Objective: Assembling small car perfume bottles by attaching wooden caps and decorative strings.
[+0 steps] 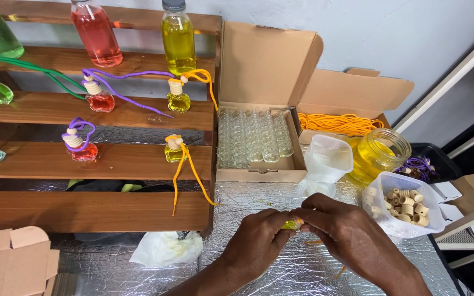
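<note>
Fingers of both hands (308,230) pinch a small yellow bottle (292,223) before the open cardboard box (261,109)

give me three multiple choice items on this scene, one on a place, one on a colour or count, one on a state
1. Where does the tub of wooden caps stand?
A. on the top shelf
B. right of the hands, on the foil-covered table
C. inside the box of empty bottles

2. What colour is the liquid in the small bottle pinched between the left hand and right hand?
A. yellow
B. red
C. green

3. What state is the cardboard box of clear glass bottles in?
A. taped shut
C. crushed flat
B. open, lid standing up

Answers: 1 B, the tub sits by the right hand on the foil. 2 A, yellow shows between the fingertips. 3 B, the lid is raised and rows of bottles show.
</note>
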